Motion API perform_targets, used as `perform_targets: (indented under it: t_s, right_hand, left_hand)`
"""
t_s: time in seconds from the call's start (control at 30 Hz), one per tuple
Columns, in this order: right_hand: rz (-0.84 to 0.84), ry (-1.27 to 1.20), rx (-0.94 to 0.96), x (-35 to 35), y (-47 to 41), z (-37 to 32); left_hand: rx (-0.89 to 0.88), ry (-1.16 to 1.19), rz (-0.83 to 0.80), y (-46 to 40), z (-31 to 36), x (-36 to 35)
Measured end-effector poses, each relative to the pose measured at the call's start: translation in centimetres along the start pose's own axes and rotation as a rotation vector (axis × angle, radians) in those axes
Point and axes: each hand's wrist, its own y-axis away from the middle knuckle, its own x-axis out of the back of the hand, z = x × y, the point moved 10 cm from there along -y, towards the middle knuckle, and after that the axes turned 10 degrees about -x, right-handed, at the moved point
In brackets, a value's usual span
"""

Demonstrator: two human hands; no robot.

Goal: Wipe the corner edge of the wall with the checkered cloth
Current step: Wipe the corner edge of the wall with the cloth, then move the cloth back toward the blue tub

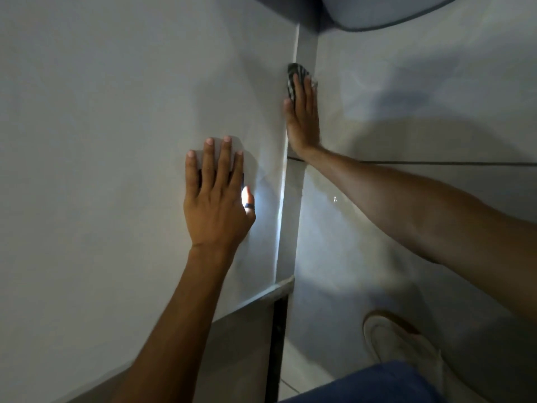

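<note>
The black-and-white checkered cloth (296, 73) is pressed flat against the vertical corner edge of the wall (282, 205), high up. My right hand (302, 120) lies over it with fingers straight, and only the cloth's top shows beyond my fingertips. My left hand (216, 199) rests flat on the left wall face with fingers spread. Under it is a dark flat device (242, 178) that shines a bright light from beside my thumb onto the corner.
A glossy tiled wall (406, 112) with a horizontal grout line runs to the right of the corner. A dark narrow gap (279, 330) sits below the corner. My light shoe (398, 341) and blue trouser leg (377, 382) are at the bottom right. A grey rounded object (377, 10) overhangs the top.
</note>
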Motion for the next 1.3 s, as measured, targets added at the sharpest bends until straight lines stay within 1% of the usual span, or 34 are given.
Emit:
perform_targets:
  t_s: [0.1, 0.27, 0.33, 0.4, 0.47, 0.53, 0.6, 0.67, 0.73, 0.77, 0.8, 0.83, 0.9, 0.97, 1.07, 1.17, 1.27, 1.3]
  right_hand:
    - [0.01, 0.014, -0.037, -0.5, 2.5, 0.7]
    - [-0.053, 0.011, 0.005, -1.7, 12.4, 4.2]
    - [-0.109, -0.004, -0.002, -2.0, 15.9, 5.5]
    - [-0.222, -0.053, -0.027, -2.3, 18.8, 6.2]
    - [-0.358, -0.124, -0.124, -2.1, 21.3, 7.0]
    - [-0.479, -0.2, -0.259, -1.2, 23.0, 7.8]
    - [-0.535, -0.245, -0.37, 0.8, 23.5, 8.5]
    - [-0.513, -0.352, -0.531, 3.1, 22.2, 9.3]
    - [-0.406, -0.581, -0.686, 5.8, 19.9, 9.7]
    - [-0.353, -0.655, -0.712, 7.4, 18.6, 9.2]
    - [-0.323, -0.671, -0.713, 9.0, 17.5, 8.1]
    - [-0.306, -0.633, -0.696, 10.7, 16.4, 6.7]
    - [-0.306, -0.445, -0.613, 13.6, 14.3, 2.6]
    - [-0.289, -0.267, -0.521, 16.3, 12.3, -2.0]
    - [-0.327, -0.057, -0.382, 18.4, 10.3, -10.8]
    - [-0.323, 0.064, -0.206, 20.9, 8.4, -21.6]
    - [-0.151, 0.186, 0.073, 25.0, 4.7, -32.8]
    - [-0.084, 0.27, 0.181, 26.1, 3.3, -36.2]
  left_hand:
    - [0.023, 0.008, -0.011, -0.7, 0.2, 0.2]
    - [0.058, 0.044, 0.008, -3.4, 0.3, 1.0]
    - [0.068, 0.038, 0.026, -4.8, 0.1, 1.3]
    - [0.079, 0.017, 0.042, -5.8, 0.0, 1.3]
    - [0.08, -0.015, 0.03, -6.4, 0.5, 1.0]
    - [0.068, -0.06, -0.021, -6.4, 1.2, 0.4]
    - [0.059, -0.074, -0.045, -6.4, 1.9, -0.1]
    - [0.054, -0.067, -0.044, -6.6, 2.2, -0.2]
    - [0.066, -0.01, -0.027, -6.6, 2.0, 0.0]
    - [0.079, 0.048, -0.008, -6.6, 1.8, 0.2]
    - [0.091, 0.126, 0.014, -6.6, 1.6, 0.4]
    - [0.099, 0.211, 0.038, -6.5, 1.4, 0.8]
    - [0.123, 0.374, 0.084, -6.4, 1.0, 1.6]
    - [0.152, 0.502, 0.094, -6.5, 0.9, 2.3]
    - [0.186, 0.671, 0.071, -6.5, 1.0, 4.0]
    - [0.258, 0.791, 0.145, -6.6, -0.3, 8.3]
    - [0.304, 0.866, 0.254, -8.0, -2.4, 13.7]
    - [0.317, 0.885, 0.275, -8.6, -3.1, 15.4]
